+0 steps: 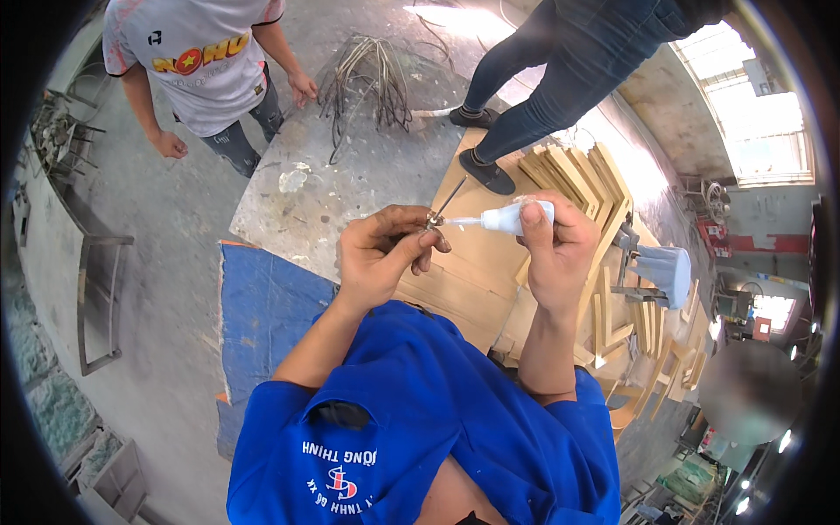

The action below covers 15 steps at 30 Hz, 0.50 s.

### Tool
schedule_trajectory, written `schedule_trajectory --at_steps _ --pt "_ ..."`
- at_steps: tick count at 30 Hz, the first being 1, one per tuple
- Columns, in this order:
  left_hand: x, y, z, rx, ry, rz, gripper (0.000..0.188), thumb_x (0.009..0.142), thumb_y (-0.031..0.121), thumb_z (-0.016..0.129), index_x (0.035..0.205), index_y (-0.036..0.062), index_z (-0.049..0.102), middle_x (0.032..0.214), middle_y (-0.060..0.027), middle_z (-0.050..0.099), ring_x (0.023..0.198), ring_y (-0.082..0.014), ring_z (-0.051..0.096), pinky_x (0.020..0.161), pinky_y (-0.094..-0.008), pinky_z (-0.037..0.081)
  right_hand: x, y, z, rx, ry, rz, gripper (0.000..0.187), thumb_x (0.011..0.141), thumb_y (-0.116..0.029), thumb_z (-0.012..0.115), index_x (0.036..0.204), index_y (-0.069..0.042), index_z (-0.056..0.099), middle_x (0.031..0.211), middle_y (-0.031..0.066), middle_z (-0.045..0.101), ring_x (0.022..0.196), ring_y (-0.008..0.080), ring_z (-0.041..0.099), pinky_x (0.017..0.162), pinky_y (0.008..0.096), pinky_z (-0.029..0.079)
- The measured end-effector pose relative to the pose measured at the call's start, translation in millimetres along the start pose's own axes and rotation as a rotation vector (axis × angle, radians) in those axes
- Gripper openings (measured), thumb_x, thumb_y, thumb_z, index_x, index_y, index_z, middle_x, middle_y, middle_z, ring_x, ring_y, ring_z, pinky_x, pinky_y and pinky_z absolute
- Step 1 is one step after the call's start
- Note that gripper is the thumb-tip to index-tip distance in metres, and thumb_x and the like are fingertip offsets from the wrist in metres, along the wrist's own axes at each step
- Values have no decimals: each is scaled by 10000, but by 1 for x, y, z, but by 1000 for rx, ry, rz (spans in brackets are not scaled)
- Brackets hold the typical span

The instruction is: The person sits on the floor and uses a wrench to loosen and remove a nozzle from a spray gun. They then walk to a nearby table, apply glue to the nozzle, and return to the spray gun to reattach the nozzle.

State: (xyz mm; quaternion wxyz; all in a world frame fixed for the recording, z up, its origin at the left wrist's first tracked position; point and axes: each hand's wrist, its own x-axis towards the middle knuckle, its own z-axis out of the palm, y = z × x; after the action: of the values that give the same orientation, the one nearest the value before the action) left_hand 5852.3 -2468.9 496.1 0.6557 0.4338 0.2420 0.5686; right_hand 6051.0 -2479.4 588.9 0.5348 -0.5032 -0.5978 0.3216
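Observation:
My left hand (378, 254) pinches a small metal part with a thin dark rod (451, 196) sticking up from it. Dark smudges cover those fingers. My right hand (562, 249) is wrapped round a small white squeeze bottle (506, 219) with a narrow nozzle. The bottle lies nearly level, its tip pointing left at the metal part and close beside it. Whether tip and metal touch, I cannot tell. Both hands are raised in front of my blue shirt (420, 385), above a board surface.
A bundle of cables (372, 79) lies on a stained grey tabletop (289, 210). Wooden pieces (573, 179) are stacked at the right near a blue plastic container (662, 273). One person (206, 70) stands at far left; another's legs (547, 79) are on the boards.

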Motion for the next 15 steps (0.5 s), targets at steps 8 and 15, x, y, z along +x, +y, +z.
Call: schedule_trajectory --at_steps 8,15 --pt "0 2 1 16 -13 14 187 964 -18 649 1138 -84 638 867 -204 733 615 -148 631 529 -261 491 1 -8 4 18 -8 12 156 954 -102 733 945 53 718 770 1 634 626 4 460 513 189 311" --pt "-1 2 1 6 -8 13 186 958 -20 660 1133 -83 642 867 -207 737 614 -148 637 529 -263 497 0 -8 4 -11 -15 25 158 954 -108 735 936 48 721 760 -3 636 612 1 456 508 189 306"
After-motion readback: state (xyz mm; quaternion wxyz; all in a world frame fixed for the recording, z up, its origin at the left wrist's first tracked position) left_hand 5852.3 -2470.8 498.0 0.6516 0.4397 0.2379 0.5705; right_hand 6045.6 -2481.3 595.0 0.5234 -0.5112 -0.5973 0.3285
